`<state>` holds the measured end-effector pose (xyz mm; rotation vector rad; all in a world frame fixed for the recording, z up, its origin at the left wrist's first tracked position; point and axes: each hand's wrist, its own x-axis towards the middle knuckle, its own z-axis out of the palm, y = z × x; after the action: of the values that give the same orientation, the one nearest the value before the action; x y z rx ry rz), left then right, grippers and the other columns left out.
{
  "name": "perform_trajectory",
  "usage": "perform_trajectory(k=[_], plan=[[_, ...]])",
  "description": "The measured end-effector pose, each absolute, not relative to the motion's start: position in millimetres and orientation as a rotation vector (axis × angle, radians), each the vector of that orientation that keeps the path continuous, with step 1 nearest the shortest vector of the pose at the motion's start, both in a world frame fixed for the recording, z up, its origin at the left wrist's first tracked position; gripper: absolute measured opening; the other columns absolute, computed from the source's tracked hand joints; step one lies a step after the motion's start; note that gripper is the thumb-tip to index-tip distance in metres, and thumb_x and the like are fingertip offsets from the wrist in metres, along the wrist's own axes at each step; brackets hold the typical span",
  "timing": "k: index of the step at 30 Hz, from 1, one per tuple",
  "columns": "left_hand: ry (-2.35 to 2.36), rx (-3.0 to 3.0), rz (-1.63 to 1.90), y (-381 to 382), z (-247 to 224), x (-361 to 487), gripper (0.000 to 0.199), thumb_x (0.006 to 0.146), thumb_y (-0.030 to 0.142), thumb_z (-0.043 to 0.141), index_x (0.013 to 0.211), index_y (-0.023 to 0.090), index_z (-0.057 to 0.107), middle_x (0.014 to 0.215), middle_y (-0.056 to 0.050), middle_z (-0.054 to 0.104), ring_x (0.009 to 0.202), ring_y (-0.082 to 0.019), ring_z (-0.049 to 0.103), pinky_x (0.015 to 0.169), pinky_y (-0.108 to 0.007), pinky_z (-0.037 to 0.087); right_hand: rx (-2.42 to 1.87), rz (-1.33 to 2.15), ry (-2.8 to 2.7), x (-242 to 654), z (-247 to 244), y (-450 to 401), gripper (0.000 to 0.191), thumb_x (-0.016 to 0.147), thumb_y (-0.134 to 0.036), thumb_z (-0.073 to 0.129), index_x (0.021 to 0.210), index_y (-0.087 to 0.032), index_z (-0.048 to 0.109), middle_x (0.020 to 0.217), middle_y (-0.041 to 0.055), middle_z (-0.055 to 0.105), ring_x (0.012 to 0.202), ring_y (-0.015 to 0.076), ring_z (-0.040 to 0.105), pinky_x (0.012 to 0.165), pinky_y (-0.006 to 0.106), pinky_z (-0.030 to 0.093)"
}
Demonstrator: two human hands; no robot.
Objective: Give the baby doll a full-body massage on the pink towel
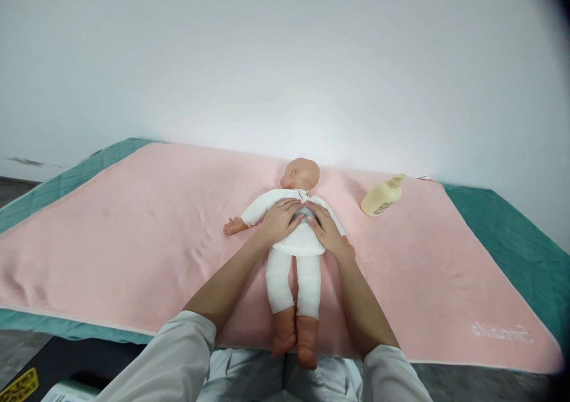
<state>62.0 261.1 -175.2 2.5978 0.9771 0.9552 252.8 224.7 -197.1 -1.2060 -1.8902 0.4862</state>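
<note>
A baby doll in white cloth lies face down in front of me, its head toward the wall and its bare feet at the near edge. My left hand rests flat on the left side of its upper back, fingers stretched out. On the right side of the back lies my right hand, palm down with the fingers extended. A grey patch shows on the white cloth between my hands. Neither hand grips anything. The doll's left-side arm reaches out to the left; its other arm is partly hidden by my right forearm.
A pale yellow pump bottle lies tilted to the right of the doll. Beneath everything is a pink blanket over a green quilted cover. A white wall rises behind. A black object sits low at the near left.
</note>
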Motion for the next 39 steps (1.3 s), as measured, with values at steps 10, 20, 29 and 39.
perform_trajectory(k=[10,20,29,39], plan=[[0.752,2.6,1.188,240,-164,44,0.029,0.098,0.028,0.041,0.092,0.02,0.068,0.097,-0.007,0.072,0.094,-0.02,0.064,0.085,-0.039,0.052,-0.994,0.579,-1.859,264,-170,196,0.029,0.095,-0.043,0.052,0.095,-0.024,0.074,0.095,0.0068,0.066,0.089,0.0197,0.064,0.078,0.036,0.055],[0.468,2.733,1.103,227,-163,45,0.048,0.099,0.029,0.039,0.052,0.018,0.04,0.045,0.003,0.045,0.045,-0.009,0.043,0.049,-0.026,0.031,-0.854,0.832,-2.071,259,-170,188,0.032,0.094,-0.039,0.055,0.076,-0.019,0.074,0.07,0.0033,0.064,0.061,0.0125,0.057,0.055,0.026,0.042],[0.497,2.778,0.963,224,-168,54,0.043,0.096,0.03,0.044,0.056,0.018,0.054,0.05,0.001,0.055,0.049,-0.01,0.051,0.053,-0.026,0.033,-0.977,0.834,-2.15,257,-168,190,0.04,0.095,-0.039,0.052,0.067,-0.018,0.072,0.063,0.0018,0.059,0.056,0.0109,0.051,0.053,0.025,0.036],[0.442,2.578,1.077,226,-172,53,0.041,0.094,0.024,0.043,0.054,0.018,0.05,0.048,0.001,0.053,0.047,-0.01,0.048,0.053,-0.025,0.035,-0.936,0.799,-2.07,257,-173,190,0.039,0.096,-0.04,0.051,0.07,-0.019,0.072,0.066,0.0022,0.062,0.057,0.0123,0.055,0.055,0.026,0.042]])
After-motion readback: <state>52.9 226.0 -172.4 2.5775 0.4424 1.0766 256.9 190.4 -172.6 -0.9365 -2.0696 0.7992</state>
